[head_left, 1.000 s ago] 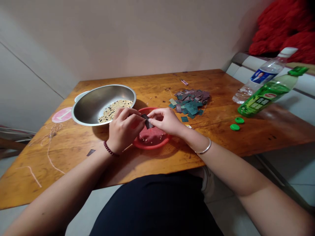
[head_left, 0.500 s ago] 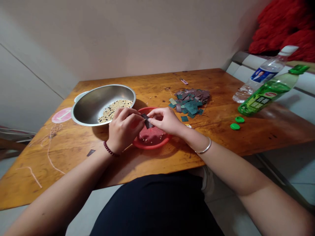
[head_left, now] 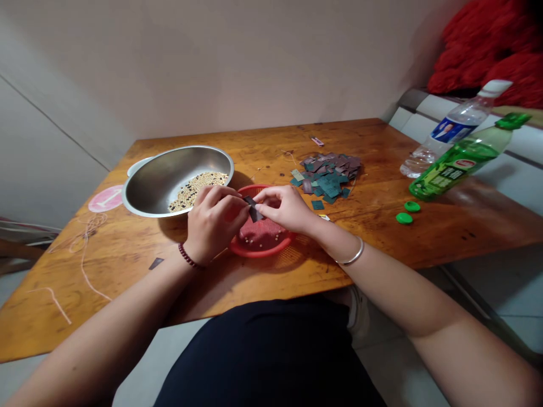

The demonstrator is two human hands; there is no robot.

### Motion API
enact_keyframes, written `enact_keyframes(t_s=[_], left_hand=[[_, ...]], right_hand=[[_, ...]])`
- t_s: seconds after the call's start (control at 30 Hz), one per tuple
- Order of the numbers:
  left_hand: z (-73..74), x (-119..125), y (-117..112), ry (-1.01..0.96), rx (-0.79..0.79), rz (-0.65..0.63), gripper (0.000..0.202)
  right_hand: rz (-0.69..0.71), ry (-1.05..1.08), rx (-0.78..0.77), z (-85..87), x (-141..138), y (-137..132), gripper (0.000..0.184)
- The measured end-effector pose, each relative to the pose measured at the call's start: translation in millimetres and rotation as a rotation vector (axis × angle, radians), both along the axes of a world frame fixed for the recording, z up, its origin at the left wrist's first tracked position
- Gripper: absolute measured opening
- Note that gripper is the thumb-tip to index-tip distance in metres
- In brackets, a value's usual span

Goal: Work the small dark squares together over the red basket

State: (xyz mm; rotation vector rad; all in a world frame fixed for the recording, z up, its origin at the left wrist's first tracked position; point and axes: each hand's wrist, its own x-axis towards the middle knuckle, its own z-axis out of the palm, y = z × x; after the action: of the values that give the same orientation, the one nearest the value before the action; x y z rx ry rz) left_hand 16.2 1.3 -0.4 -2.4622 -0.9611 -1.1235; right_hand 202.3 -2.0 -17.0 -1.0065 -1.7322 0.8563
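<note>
Between my two hands is a small dark piece of sandpaper-like sheet [head_left: 254, 211], pinched by the fingertips of both. My left hand [head_left: 218, 219] grips its left side, and fingers hide part of what is there. My right hand [head_left: 285, 209] holds the right side between thumb and forefinger. Both hands are above a red plastic basket [head_left: 271, 251] with a few pale beads in it. At the left, a steel bowl [head_left: 148, 189] stands tilted, with many small pale and black beads [head_left: 195, 189] gathered in its lower side.
Green and brown sheet pieces [head_left: 331, 175] lie piled beyond my right hand. Two bottles, one clear [head_left: 453, 127] and one green [head_left: 462, 158], stand at the right near green caps [head_left: 407, 212]. Loose string [head_left: 87, 265] and a pink disc [head_left: 106, 199] lie at the left.
The hands keep the same pinch on the dark piece above the basket. Only a very slight shift of the camera shows.
</note>
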Motion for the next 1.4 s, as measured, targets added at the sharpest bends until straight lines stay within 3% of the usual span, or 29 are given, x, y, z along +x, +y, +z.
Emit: enact_keyframes(t_s=[1.4], left_hand=[[1.5,0.5,0.0,0.016,-0.042,-0.003,0.005]], right_hand=[[0.007,0.002,-0.017,-0.1,-0.1,0.4,0.018]])
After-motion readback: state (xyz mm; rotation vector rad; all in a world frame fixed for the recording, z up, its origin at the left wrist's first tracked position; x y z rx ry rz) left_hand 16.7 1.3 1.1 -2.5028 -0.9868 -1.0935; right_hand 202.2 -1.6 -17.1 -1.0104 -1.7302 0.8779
